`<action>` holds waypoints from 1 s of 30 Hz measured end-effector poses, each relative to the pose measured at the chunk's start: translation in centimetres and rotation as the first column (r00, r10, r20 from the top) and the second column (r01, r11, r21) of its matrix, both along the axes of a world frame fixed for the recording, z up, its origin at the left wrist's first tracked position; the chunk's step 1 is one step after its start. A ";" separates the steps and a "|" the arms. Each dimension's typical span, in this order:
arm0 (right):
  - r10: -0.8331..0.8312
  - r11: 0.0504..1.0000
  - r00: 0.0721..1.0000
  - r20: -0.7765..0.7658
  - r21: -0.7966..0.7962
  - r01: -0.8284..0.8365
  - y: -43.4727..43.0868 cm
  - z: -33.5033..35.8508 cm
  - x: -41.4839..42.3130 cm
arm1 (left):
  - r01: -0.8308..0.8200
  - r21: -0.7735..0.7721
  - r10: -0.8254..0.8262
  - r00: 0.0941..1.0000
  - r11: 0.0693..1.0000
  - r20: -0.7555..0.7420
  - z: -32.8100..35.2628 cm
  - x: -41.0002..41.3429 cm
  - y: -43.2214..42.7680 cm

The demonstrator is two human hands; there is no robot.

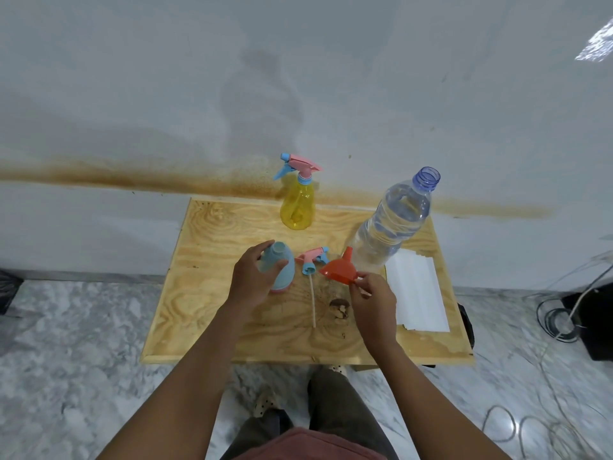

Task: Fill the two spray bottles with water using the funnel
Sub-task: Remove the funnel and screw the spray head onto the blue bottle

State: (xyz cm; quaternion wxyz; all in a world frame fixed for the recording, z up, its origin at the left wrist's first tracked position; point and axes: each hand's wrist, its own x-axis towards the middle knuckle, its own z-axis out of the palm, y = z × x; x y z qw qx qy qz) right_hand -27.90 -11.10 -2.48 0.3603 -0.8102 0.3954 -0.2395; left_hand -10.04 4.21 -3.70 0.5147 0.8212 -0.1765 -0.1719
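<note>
My left hand (253, 278) grips a blue spray bottle (282, 270) that stands uncapped on the wooden table (205, 287). Its pink and blue spray head (313, 258) lies beside it, with the white dip tube pointing toward me. My right hand (373, 298) pinches the rim tab of an orange funnel (340, 270), which is tilted with its spout up and away from me. A yellow spray bottle (298, 204) with its spray head on stands at the back of the table. A large clear water bottle (393, 220), uncapped, stands at the right.
A white sheet of paper (418, 290) lies on the table's right side. A dark brown stain (340, 308) marks the wood near my right hand. The wall is close behind the table. Cables and a black object (593, 320) lie on the marble floor at right.
</note>
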 end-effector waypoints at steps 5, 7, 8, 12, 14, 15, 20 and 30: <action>0.065 0.977 0.973 -0.222 -0.183 -0.107 -0.4 -3.0 -0.9 | 0.004 -0.001 -0.004 1.000 1.000 0.005 -0.1 0.1 0.0; 0.072 0.965 0.957 -0.281 -0.224 -0.139 -0.4 -3.7 -0.7 | 0.004 -0.004 -0.004 1.000 1.000 0.008 -0.1 0.1 0.1; 0.072 0.961 0.948 -0.309 -0.232 -0.148 -0.5 -4.2 -0.6 | 0.003 -0.005 -0.003 1.000 1.000 0.009 -0.1 0.1 0.1; 0.061 0.968 0.905 -0.421 -0.196 -0.157 -0.6 -6.0 -0.5 | 0.012 -0.001 -0.012 1.000 1.000 0.014 0.0 0.2 0.1; 0.045 0.980 0.884 -0.466 -0.149 -0.129 -0.6 -6.8 -0.6 | 0.012 0.002 -0.012 1.000 1.000 0.002 0.0 0.3 0.1; 0.037 0.987 0.871 -0.490 -0.121 -0.110 -0.6 -7.1 -0.6 | 0.011 0.003 -0.011 1.000 1.000 -0.004 0.0 0.3 0.1; -0.050 0.995 0.893 -0.448 0.055 0.083 -0.2 -6.3 -0.3 | 0.000 0.014 0.000 1.000 1.000 -0.008 0.0 0.3 0.0; 0.191 0.937 0.929 -0.318 -0.224 -0.269 2.6 -1.7 5.1 | -0.014 0.007 0.013 1.000 1.000 0.016 0.0 0.1 0.1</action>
